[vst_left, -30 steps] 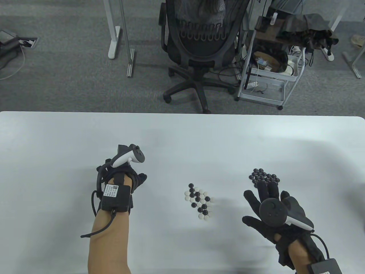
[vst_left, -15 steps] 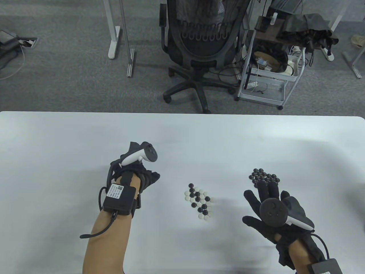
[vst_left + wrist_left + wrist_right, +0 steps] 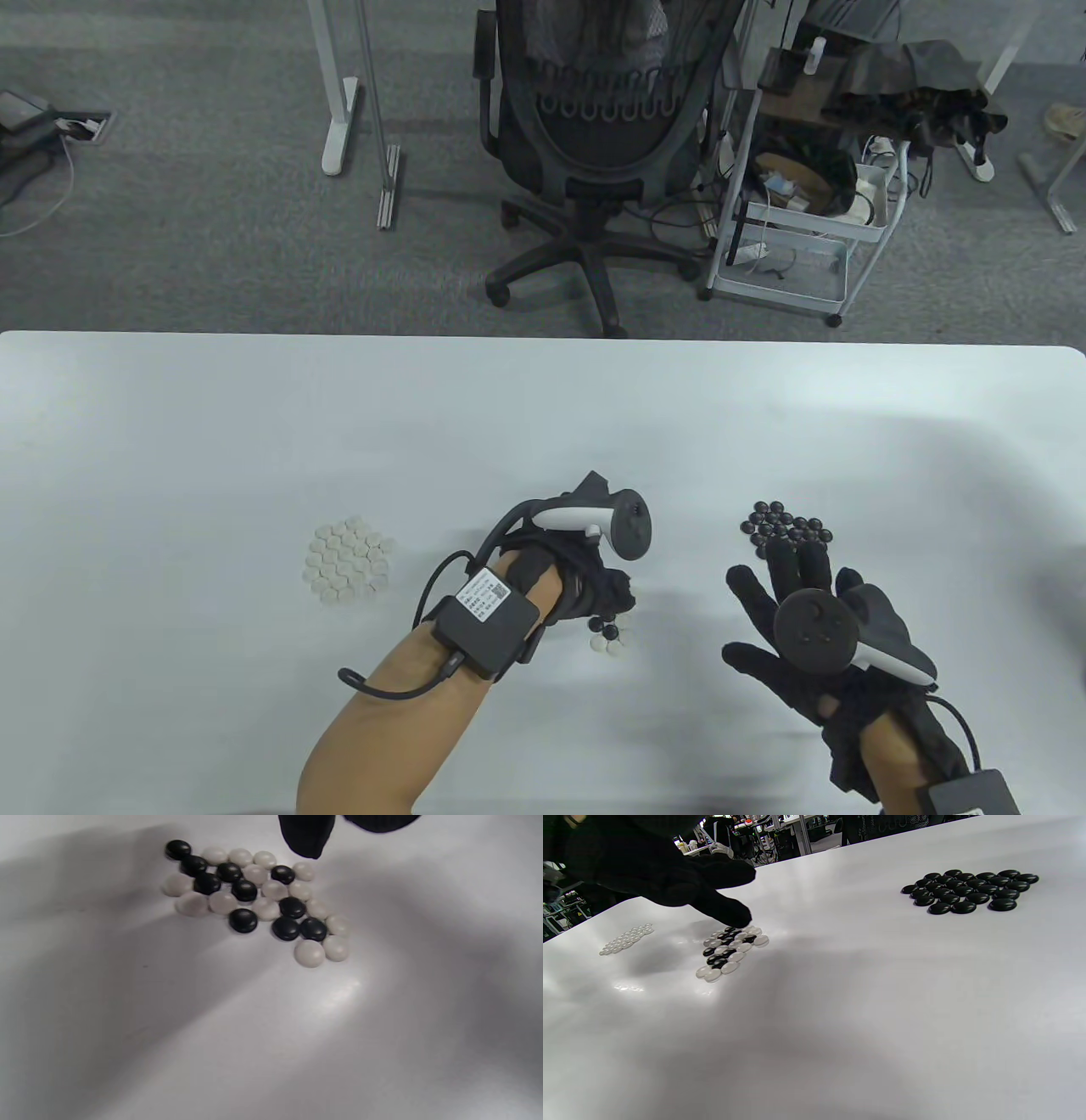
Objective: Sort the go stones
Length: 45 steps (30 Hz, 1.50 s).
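1. Three groups of Go stones lie on the white counter (image 3: 170,424) in the table view: a white pile (image 3: 349,562) at the left, a black pile (image 3: 785,528) at the right, and a mixed cluster (image 3: 609,638) between them, mostly hidden under the left hand (image 3: 585,569). The left hand hovers over the cluster; from here I cannot tell how its fingers lie. The right hand (image 3: 802,628) rests just beside the black pile, fingers spread and straight, holding nothing. An office chair (image 3: 585,144) and a white cart (image 3: 797,212) stand beyond the counter.
2. In the left wrist view the mixed cluster (image 3: 258,899) of black and white stones lies packed together, and a gloved fingertip (image 3: 306,838) hangs above its far edge, apart from the stones.
3. In the right wrist view the left hand (image 3: 670,874) points a finger down close over the mixed cluster (image 3: 731,948), the other fingers loosely bent, gripping nothing. The white pile (image 3: 627,938) sits farther left and the black pile (image 3: 969,890) well apart at the right.
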Tool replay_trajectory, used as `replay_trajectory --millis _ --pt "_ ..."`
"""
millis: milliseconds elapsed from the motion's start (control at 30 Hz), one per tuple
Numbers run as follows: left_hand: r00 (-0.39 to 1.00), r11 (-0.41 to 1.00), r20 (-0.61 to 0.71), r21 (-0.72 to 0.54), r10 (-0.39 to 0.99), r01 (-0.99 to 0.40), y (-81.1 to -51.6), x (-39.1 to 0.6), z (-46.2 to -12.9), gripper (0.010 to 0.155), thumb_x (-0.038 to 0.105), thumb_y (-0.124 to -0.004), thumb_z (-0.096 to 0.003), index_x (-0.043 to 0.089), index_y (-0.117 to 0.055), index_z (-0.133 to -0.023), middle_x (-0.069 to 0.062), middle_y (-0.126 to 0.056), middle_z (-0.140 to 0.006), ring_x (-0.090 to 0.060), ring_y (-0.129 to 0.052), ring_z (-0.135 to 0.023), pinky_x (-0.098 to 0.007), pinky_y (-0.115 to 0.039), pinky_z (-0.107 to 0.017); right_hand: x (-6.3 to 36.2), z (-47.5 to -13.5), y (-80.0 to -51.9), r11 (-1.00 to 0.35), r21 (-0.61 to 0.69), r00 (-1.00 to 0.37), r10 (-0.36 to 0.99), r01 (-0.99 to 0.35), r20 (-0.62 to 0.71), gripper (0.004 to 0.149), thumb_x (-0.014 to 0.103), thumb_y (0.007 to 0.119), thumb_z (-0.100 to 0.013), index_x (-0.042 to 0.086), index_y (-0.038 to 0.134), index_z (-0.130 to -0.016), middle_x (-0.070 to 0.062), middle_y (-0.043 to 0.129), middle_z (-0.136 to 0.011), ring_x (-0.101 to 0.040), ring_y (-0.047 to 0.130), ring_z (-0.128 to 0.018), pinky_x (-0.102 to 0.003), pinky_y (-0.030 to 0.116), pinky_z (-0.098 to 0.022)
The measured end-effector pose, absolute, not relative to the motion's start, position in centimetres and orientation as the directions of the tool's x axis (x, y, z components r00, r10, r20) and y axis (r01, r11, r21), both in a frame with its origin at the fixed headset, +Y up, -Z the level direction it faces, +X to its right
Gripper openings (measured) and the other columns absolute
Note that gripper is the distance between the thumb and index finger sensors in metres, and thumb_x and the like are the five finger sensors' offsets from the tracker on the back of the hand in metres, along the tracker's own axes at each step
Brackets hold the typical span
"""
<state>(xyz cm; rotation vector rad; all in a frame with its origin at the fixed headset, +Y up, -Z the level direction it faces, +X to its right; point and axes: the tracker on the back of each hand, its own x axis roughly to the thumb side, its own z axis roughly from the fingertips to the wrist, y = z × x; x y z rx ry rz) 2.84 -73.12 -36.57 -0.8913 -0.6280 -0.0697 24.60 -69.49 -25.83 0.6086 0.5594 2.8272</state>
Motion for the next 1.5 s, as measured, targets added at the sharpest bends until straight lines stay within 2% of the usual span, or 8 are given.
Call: replay_trajectory --millis 200,400,633,800,967,1167,1333,1500 --pt "0.823 0.629 0.551 -0.691 0.137 0.357 -74.9 4.6 -37.2 0.065 0.049 -0.043 -0.055 0.031 -0.043 -0.118 -0.029 0.016 -0.111 -0.059 0.018 -0.091 -0.084 -0.001 -0.059 24.7 -25.8 -69.5 -0.911 0.396 -0.894 0.267 -0.113 0.359 0.082 0.055 0.054 -0.055 0.011 0.018 -0.115 -0.032 -0.009 -0.106 -0.059 -0.01 -0.088 -0.081 0.004 -0.054" --pt "0.907 0.644 0.364 -0.75 0.213 0.15 -75.4 3.8 -40.7 0.067 0.05 -0.042 -0.0546 0.032 -0.042 -0.119 -0.027 0.018 -0.111 -0.058 0.02 -0.09 -0.083 0.001 -0.059 24.7 -25.8 -69.6 -0.908 0.404 -0.896 0.265 -0.107 0.356 0.082 0.055 0.054 -0.055 0.011 0.018 -0.115 -0.032 -0.009 -0.105 -0.059 -0.01 -0.088 -0.081 0.004 -0.054" --pt "0.981 0.644 0.134 -0.765 0.143 0.011 -74.5 -4.4 -43.5 0.067 0.051 -0.042 -0.0544 0.028 -0.052 -0.117 -0.027 0.016 -0.112 -0.059 0.019 -0.091 -0.084 0.0 -0.058 24.9 -25.8 -69.4 -0.909 0.399 -0.896 0.272 -0.12 0.351 0.082 0.055 0.054 -0.055 0.011 0.019 -0.115 -0.032 -0.009 -0.106 -0.059 -0.01 -0.089 -0.081 0.004 -0.054" --pt "0.996 0.619 0.013 -0.784 0.087 -0.044 -73.8 -11.7 -42.6 0.068 0.05 -0.043 -0.0544 0.026 -0.059 -0.116 -0.028 0.013 -0.113 -0.059 0.017 -0.091 -0.084 0.0 -0.057 24.8 -25.8 -69.5 -0.908 0.404 -0.897 0.269 -0.115 0.351 0.082 0.055 0.054 -0.055 0.011 0.019 -0.115 -0.032 -0.009 -0.105 -0.059 -0.01 -0.089 -0.081 0.004 -0.054" --pt "0.999 0.617 -0.038 -0.786 0.028 -0.047 -73.5 -16.4 -41.2 0.069 0.05 -0.045 -0.0543 0.025 -0.063 -0.116 -0.027 0.011 -0.114 -0.059 0.016 -0.092 -0.084 0.0 -0.057 24.7 -25.8 -69.7 -0.907 0.408 -0.899 0.26 -0.103 0.352 0.082 0.055 0.054 -0.055 0.011 0.019 -0.115 -0.032 -0.009 -0.105 -0.059 -0.01 -0.089 -0.081 0.004 -0.054" --pt "0.998 0.621 -0.07 -0.782 -0.009 -0.049 -73.4 -19.1 -40.1 0.068 0.05 -0.046 -0.0543 0.025 -0.063 -0.116 -0.026 0.01 -0.114 -0.059 0.015 -0.092 -0.083 0.001 -0.057 24.6 -25.9 -69.8 -0.904 0.415 -0.903 0.255 -0.097 0.345 0.082 0.055 0.054 -0.055 0.011 0.019 -0.115 -0.032 -0.009 -0.105 -0.059 -0.01 -0.088 -0.081 0.005 -0.054" --pt "0.997 0.62 -0.061 -0.785 -0.048 -0.018 -73.2 -19.6 -39.7 0.068 0.049 -0.047 -0.0543 0.025 -0.065 -0.115 -0.026 0.009 -0.114 -0.058 0.015 -0.093 -0.083 0.001 -0.057 24.6 -25.9 -69.8 -0.904 0.418 -0.904 0.254 -0.094 0.345 0.082 0.055 0.054 -0.055 0.011 0.019 -0.115 -0.032 -0.009 -0.105 -0.059 -0.01 -0.089 -0.081 0.005 -0.054" --pt "0.998 0.638 -0.063 -0.769 -0.006 -0.045 -72.0 -19.0 -39.8 0.068 0.049 -0.048 -0.055 0.024 -0.065 -0.116 -0.027 0.009 -0.115 -0.058 0.015 -0.093 -0.083 0.001 -0.057 24.6 -25.9 -69.8 -0.904 0.416 -0.903 0.253 -0.093 0.347 0.082 0.055 0.054 -0.055 0.011 0.019 -0.115 -0.032 -0.009 -0.105 -0.059 -0.01 -0.089 -0.081 0.005 -0.054"
